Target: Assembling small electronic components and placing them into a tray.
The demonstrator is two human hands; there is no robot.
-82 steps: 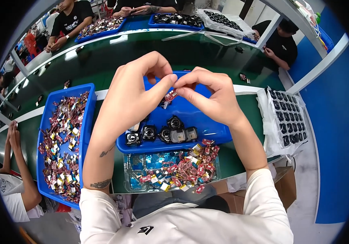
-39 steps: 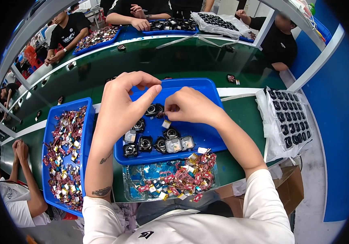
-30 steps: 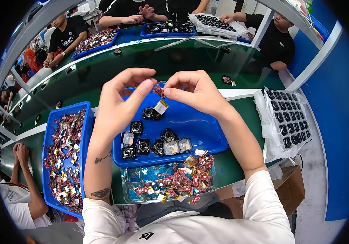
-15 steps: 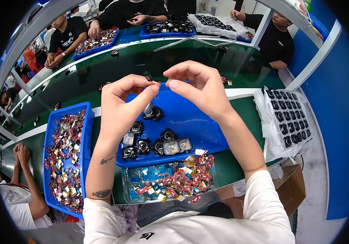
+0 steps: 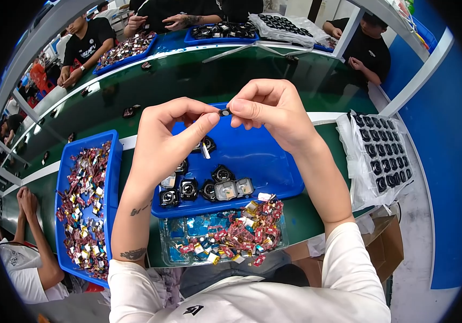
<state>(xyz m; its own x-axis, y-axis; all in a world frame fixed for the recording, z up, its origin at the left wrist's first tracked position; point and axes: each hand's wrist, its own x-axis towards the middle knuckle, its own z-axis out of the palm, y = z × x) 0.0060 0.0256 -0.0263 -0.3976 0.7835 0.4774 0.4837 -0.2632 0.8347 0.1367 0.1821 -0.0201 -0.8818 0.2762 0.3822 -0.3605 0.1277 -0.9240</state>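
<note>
A blue bin [image 5: 112, 183] full of red bits is at the left; a clear tray [image 5: 171, 223] with a heap of red boards [image 5: 255, 229] lies near the person; a white-wrapped tray [image 5: 351, 180] is at the right; the left hand [image 5: 173, 137] blocks part of the blue tray [image 5: 266, 161] and some black round cases [image 5: 188, 189]; the left hand and right hand [image 5: 279, 114] meet over it, both pinching 1 small black piece [image 5: 224, 112]; 0.5 s ago, the right hand's fingers were apart from the left's.
</note>
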